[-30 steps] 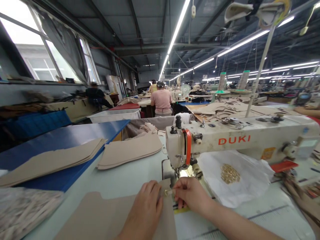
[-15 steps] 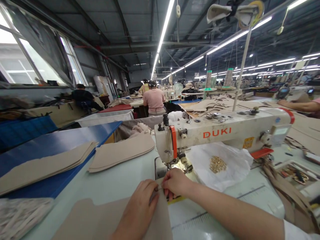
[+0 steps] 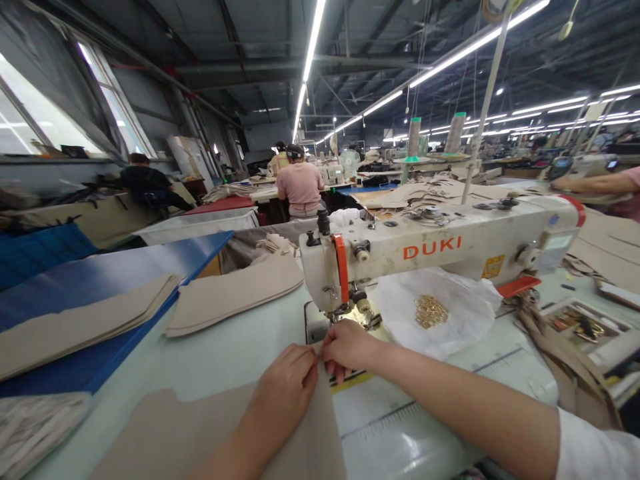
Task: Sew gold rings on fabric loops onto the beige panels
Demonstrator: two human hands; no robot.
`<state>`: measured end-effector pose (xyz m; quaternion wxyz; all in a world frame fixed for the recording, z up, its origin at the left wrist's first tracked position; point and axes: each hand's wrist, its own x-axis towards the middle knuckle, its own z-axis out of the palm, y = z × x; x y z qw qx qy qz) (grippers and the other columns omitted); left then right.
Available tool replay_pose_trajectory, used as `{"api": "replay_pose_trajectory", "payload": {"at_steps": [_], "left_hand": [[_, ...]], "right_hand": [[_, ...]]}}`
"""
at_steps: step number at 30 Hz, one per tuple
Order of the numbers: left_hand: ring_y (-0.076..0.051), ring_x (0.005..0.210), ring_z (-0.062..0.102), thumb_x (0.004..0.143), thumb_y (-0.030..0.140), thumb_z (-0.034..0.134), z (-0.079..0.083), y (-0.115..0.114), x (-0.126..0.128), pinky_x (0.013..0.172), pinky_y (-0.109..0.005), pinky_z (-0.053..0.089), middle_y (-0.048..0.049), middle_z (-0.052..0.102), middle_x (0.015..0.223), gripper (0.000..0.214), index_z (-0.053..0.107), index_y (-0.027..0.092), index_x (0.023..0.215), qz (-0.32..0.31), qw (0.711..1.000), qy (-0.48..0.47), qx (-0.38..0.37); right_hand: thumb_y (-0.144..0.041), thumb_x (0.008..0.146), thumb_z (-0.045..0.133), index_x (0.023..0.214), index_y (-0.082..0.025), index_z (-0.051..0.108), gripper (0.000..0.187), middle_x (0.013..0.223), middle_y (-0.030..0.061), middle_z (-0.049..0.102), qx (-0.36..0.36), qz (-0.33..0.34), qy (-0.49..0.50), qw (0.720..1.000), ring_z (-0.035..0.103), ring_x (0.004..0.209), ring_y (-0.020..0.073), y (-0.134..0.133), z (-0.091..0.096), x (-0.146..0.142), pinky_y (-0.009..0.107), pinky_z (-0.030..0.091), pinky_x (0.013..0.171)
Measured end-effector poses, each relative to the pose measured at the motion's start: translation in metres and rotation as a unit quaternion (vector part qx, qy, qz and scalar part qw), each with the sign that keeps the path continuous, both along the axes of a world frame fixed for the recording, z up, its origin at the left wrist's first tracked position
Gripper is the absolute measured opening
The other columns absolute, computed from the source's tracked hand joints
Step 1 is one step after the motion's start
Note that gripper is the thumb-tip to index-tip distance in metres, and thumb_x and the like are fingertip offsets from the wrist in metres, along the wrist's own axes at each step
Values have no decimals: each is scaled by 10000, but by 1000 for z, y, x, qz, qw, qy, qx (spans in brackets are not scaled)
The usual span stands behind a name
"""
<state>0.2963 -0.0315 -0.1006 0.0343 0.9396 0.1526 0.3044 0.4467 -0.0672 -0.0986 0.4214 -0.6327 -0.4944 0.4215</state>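
Observation:
A beige fabric panel lies flat on the pale table, its far corner close to the needle area of the white sewing machine. My left hand rests on the panel with thumb and fingertips pinched at its upper right edge. Right beside it, my right hand is closed at the same edge, just in front of the presser foot. Whatever small part lies between the fingertips is hidden. Behind my right forearm, gold metal pieces sit on a white plastic sheet.
Stacked beige panels lie left of the machine, with more on a blue board. A tray of small parts and beige strips are at the right. A person in pink sits ahead.
The view has tilted slightly, so the scene sits a little higher and further left. My hands stay at the panel's edge, and the left fingertips have closed up against the right ones.

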Motion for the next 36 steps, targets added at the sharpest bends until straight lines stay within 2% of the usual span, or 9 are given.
{"api": "replay_pose_trajectory", "payload": {"at_steps": [4,8,9,13,15,21,27,32,36], "left_hand": [[-199,701,623,811,87,430,0,2,0,646,-314,534,-39,654,716,217,591,203,724,-2,1000,7,-15],[-199,732,619,811,85,447,-1,2,-1,674,-320,532,-40,661,748,201,591,202,732,-3,999,9,-33],[-198,735,617,812,83,446,-2,2,-1,678,-319,530,-39,659,748,203,589,201,730,-4,999,9,-36],[-196,755,608,829,80,435,-3,1,-2,701,-321,521,-38,653,760,212,585,199,739,-4,999,7,-39],[-196,759,607,841,84,437,-3,0,-2,706,-320,518,-38,654,768,208,585,198,751,-7,999,9,-39],[-190,756,607,844,71,456,-3,3,-2,696,-310,517,-33,654,777,200,585,197,756,-11,999,21,-44],[-197,725,611,824,56,487,-4,3,-1,662,-324,528,-33,648,750,176,583,185,753,-14,999,4,-30],[-200,721,613,826,42,486,-5,2,-1,655,-333,535,-34,648,751,177,587,178,772,-20,999,-3,-29],[-197,719,609,847,52,472,-6,2,-2,653,-330,532,-33,647,755,186,583,181,773,-23,999,-6,-25]], "right_hand": [[-54,758,554,558,-188,560,241,488,-30,579,51,28,-147,987,605,518,144,-22,8,8,225,451,543],[-44,781,562,679,-171,621,173,797,58,662,127,90,-286,946,596,834,214,-61,13,20,312,428,776],[-63,806,571,745,-165,645,140,841,72,661,153,133,-334,921,579,864,221,-71,13,22,317,421,796],[-183,937,510,1099,-142,601,191,974,85,642,276,251,-539,755,539,906,215,-93,11,25,317,418,825],[-199,943,509,1108,-145,585,189,992,73,636,292,249,-560,734,530,913,210,-92,9,21,320,412,842],[-226,912,549,817,-155,605,132,840,52,633,309,176,-533,768,533,829,209,-70,0,5,326,437,791],[-196,872,563,922,-140,601,84,936,77,648,264,149,-461,834,557,923,219,-62,-3,4,328,427,895],[-174,873,536,965,-139,599,117,987,79,644,258,149,-438,848,551,976,220,-63,-5,3,327,406,943],[-178,880,530,936,-133,604,102,965,77,644,264,155,-452,838,547,957,221,-62,-4,2,325,409,942]]}}
